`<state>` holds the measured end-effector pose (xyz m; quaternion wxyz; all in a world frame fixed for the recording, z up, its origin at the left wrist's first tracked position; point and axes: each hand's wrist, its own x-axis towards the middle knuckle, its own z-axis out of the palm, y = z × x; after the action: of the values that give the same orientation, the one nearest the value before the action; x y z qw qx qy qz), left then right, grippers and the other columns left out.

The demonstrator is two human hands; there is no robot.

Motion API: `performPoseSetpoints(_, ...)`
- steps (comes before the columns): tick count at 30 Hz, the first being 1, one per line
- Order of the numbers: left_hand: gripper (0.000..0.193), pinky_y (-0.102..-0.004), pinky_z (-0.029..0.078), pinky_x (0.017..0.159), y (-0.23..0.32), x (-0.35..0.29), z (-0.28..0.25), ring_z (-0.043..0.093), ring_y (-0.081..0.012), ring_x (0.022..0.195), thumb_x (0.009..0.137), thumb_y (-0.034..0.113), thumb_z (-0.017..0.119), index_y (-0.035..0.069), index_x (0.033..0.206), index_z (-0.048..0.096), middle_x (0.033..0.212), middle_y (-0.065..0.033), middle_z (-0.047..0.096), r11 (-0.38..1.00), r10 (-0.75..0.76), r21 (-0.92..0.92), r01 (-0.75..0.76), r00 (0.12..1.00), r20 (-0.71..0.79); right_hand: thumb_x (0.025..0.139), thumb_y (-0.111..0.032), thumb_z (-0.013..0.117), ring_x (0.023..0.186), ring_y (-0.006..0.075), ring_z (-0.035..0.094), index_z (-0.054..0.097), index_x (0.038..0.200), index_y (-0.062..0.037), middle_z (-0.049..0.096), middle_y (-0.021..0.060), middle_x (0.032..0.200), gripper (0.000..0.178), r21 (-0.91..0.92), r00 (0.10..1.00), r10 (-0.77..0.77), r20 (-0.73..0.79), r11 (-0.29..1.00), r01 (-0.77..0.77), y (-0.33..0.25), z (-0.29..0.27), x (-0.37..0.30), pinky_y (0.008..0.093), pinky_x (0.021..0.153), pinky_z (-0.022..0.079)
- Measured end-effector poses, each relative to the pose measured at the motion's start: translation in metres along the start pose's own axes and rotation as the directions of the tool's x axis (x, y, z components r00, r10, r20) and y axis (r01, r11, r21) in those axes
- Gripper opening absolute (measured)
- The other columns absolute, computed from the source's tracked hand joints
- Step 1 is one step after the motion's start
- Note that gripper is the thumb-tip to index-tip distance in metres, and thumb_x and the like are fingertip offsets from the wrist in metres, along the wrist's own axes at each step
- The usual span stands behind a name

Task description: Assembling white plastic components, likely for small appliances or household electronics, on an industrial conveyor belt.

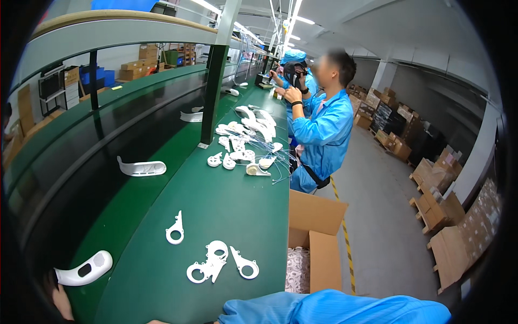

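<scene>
At the lower left rim, my left hand [62, 303] is beside the narrow end of a white curved plastic housing [99, 263] with a dark oval opening. Its fingers are lost in the dark edge, so whether they grip the housing cannot be told. Only a sliver of my right hand [156, 322] shows at the bottom edge, fingers out of sight, below my blue sleeve [334, 308]. Several flat white ring-shaped parts with pointed arms lie on the green bench: a single one [179, 231], an overlapping cluster [216, 259] and another [247, 267] to its right.
Farther up the bench [205, 200] is a heap of white housings and round parts [251, 132] with thin wires. Another housing [143, 168] lies on the green belt left of a dark post [215, 97]. An open carton [325, 254] holds white parts. A co-worker in blue [326, 124] stands beyond.
</scene>
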<state>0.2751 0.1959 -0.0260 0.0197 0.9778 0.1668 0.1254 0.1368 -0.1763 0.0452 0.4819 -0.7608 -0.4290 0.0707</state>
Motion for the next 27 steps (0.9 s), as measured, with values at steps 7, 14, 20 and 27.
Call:
performPoseSetpoints(7, 0.036, -0.0309, 0.044, 0.096, 0.06, -0.008, -0.023, 0.059, -0.0208, 0.108, 0.1, 0.02, 0.045, -0.002, 0.123, 0.06, 0.119, -0.0133, 0.064, 0.423, 0.275, -0.902, -0.089, 0.961, 0.034, 0.076, -0.033, 0.065, 0.073, 0.0316, 0.064, 0.066, 0.083, -0.0095, 0.065, 0.0122, 0.075, 0.024, 0.068, 0.999, -0.049, 0.005, 0.997, 0.049, -0.014, 0.008, 0.01, 0.0429, 0.062, 0.049)
performPoseSetpoints(14, 0.037, -0.0343, 0.038, 0.102, 0.13, -0.017, -0.052, 0.054, -0.0239, 0.114, 0.1, 0.026, 0.041, 0.001, 0.121, 0.06, 0.119, -0.012, 0.061, 0.354, 0.238, -0.935, -0.033, 0.97, 0.056, 0.088, -0.024, 0.059, 0.074, 0.0252, 0.059, 0.053, 0.073, -0.0079, 0.058, 0.0046, 0.069, 0.023, -0.039, 0.991, 0.024, 0.132, 0.999, -0.019, -0.006, -0.011, 0.005, 0.0386, 0.062, 0.048)
performPoseSetpoints(20, 0.064, -0.0484, 0.032, 0.106, 0.215, -0.043, -0.108, 0.039, -0.0363, 0.128, 0.076, 0.028, 0.072, 0.009, 0.133, 0.049, 0.136, -0.0192, 0.045, 0.727, 0.558, -0.286, -0.624, 0.78, -0.285, 0.086, -0.024, 0.06, 0.074, 0.0283, 0.06, 0.053, 0.07, -0.0064, 0.059, 0.0076, 0.068, 0.025, -0.003, 0.989, 0.085, 0.124, 0.996, -0.085, -0.006, -0.009, 0.006, 0.0418, 0.065, 0.047)
performPoseSetpoints(27, 0.052, -0.0532, 0.035, 0.095, 0.277, -0.026, -0.075, 0.048, -0.0317, 0.116, 0.088, 0.048, 0.059, 0.009, 0.123, 0.055, 0.125, -0.0165, 0.052, 0.892, 0.446, -0.134, -0.432, 0.889, 0.102, 0.086, -0.024, 0.061, 0.085, 0.0304, 0.062, 0.061, 0.084, -0.0058, 0.062, 0.0111, 0.077, 0.018, -0.028, 0.986, 0.079, 0.146, 0.997, -0.076, -0.001, -0.001, 0.001, 0.0414, 0.069, 0.05)
